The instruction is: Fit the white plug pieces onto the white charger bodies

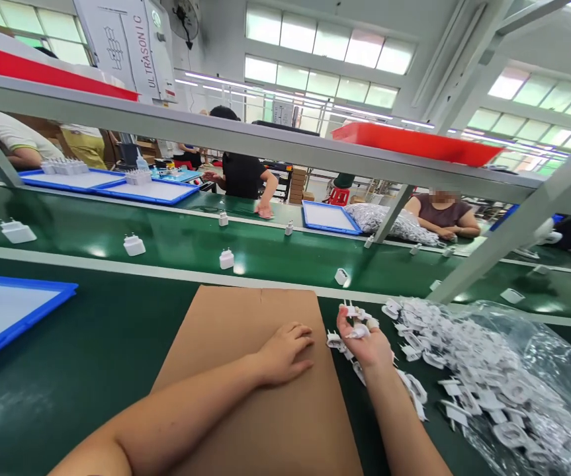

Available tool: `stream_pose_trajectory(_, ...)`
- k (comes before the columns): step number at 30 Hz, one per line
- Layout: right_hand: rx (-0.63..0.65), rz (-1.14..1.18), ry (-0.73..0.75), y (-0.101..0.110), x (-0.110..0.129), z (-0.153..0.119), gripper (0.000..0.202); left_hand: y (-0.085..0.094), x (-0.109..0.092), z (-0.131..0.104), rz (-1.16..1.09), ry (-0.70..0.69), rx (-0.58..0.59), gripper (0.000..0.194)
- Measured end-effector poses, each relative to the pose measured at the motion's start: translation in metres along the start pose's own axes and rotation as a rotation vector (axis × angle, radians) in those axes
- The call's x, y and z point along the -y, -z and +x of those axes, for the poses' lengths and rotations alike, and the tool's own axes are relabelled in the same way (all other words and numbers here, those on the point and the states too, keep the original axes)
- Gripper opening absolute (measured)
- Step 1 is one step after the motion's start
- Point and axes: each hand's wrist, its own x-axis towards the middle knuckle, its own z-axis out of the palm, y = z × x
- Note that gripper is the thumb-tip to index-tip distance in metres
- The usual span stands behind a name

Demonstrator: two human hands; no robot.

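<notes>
My left hand point(285, 354) lies palm down on a brown cardboard sheet point(235, 324), fingers stretched out and holding nothing. Just right of the sheet, my right hand point(375, 349) is turned palm up with its fingers curled around several white plug pieces point(358, 330) with pins. Beneath and beside that wrist, more loose white plug pieces point(414, 390) lie on the green table. A large heap of the same white pieces point(483, 363) spreads to the right, partly on a clear plastic bag point(553, 344).
A green conveyor belt point(180, 248) crosses ahead, carrying spaced white chargers point(226, 259). A blue-rimmed tray point(22, 288) sits at left. Overhead runs a grey shelf point(265, 142) bearing a red tray point(414, 142); a slanted post point(523, 218) stands at right. Co-workers sit across the belt.
</notes>
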Motion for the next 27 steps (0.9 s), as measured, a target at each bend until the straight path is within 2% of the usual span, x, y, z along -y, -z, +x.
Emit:
stream_pose_trajectory(2, -0.032, 0.030, -0.049, -0.007, 0.002, -0.011, 0.033, 0.002, -0.001, 0.000, 0.004, -0.008, 0.007, 0.044)
stream_pose_trajectory(5, 0.042, -0.024, -0.173, -0.014, 0.017, -0.031, 0.029, 0.006, -0.005, 0.000, 0.016, -0.003, 0.022, 0.043)
stream_pose_trajectory(7, 0.092, -0.101, -0.176, -0.014, 0.030, -0.043, 0.023, 0.009, -0.008, -0.001, 0.026, 0.011, 0.035, 0.043)
stream_pose_trajectory(9, 0.102, -0.266, -0.008, -0.007, 0.040, -0.051, 0.019, 0.011, -0.010, -0.001, 0.038, 0.027, 0.051, 0.043)
stream_pose_trajectory(11, 0.082, -0.576, 0.285, 0.006, 0.046, -0.053, 0.031, 0.012, -0.011, -0.001, 0.050, 0.040, 0.065, 0.043)
stream_pose_trajectory(14, 0.021, -1.239, 0.737, 0.031, 0.052, -0.049, 0.043, 0.011, -0.010, 0.000, 0.065, 0.041, 0.072, 0.043)
stream_pose_trajectory(16, -0.037, -1.668, 0.932, 0.046, 0.052, -0.046, 0.038, 0.009, -0.008, 0.000, 0.068, 0.035, 0.071, 0.043)
stream_pose_trajectory(18, -0.089, -2.009, 1.002, 0.056, 0.049, -0.045, 0.038, 0.007, -0.006, 0.000, 0.064, 0.028, 0.059, 0.043)
stream_pose_trajectory(21, -0.110, -2.335, 0.993, 0.061, 0.037, -0.048, 0.046, 0.004, -0.005, 0.000, 0.058, 0.014, 0.021, 0.041)
stream_pose_trajectory(24, -0.108, -2.461, 0.991, 0.059, 0.024, -0.051, 0.041, 0.002, -0.005, 0.000, 0.072, -0.005, -0.007, 0.039)
stream_pose_trajectory(27, -0.108, -2.498, 0.967, 0.056, 0.018, -0.054, 0.048, 0.001, -0.006, 0.001, 0.103, -0.017, -0.011, 0.039)
